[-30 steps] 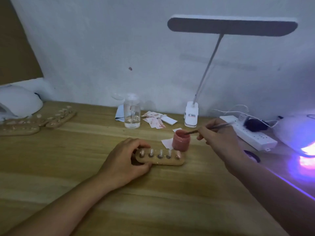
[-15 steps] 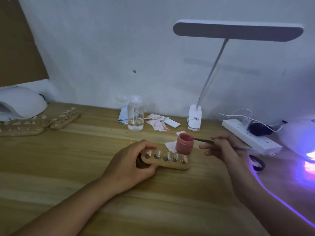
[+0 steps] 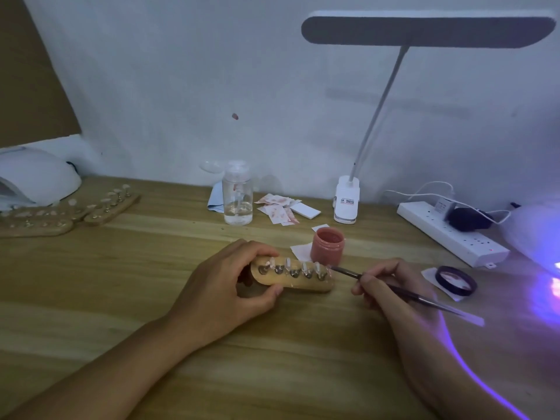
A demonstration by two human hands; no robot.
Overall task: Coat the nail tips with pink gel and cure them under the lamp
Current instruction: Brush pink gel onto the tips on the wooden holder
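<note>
A wooden holder (image 3: 306, 283) with several clear nail tips (image 3: 303, 266) on metal stands lies on the table's middle. My left hand (image 3: 224, 286) grips its left end. My right hand (image 3: 391, 286) pinches a thin brush (image 3: 403, 291), whose tip reaches the rightmost nail tip. An open jar of pink gel (image 3: 328, 247) stands just behind the holder. A white curing lamp (image 3: 536, 237) glows purple at the right edge.
More wooden holders with nail tips (image 3: 69, 213) lie at the left, beside a second white lamp (image 3: 36, 180). A clear pump bottle (image 3: 238, 195), stained wipes (image 3: 277, 207), a desk lamp (image 3: 347, 200), a power strip (image 3: 451, 231) and a black jar lid (image 3: 455, 280) stand behind and to the right.
My right hand has drawn the brush out of the pink gel jar and lowered it toward me, to the rightmost nail tip. My left hand has stayed on the holder.
</note>
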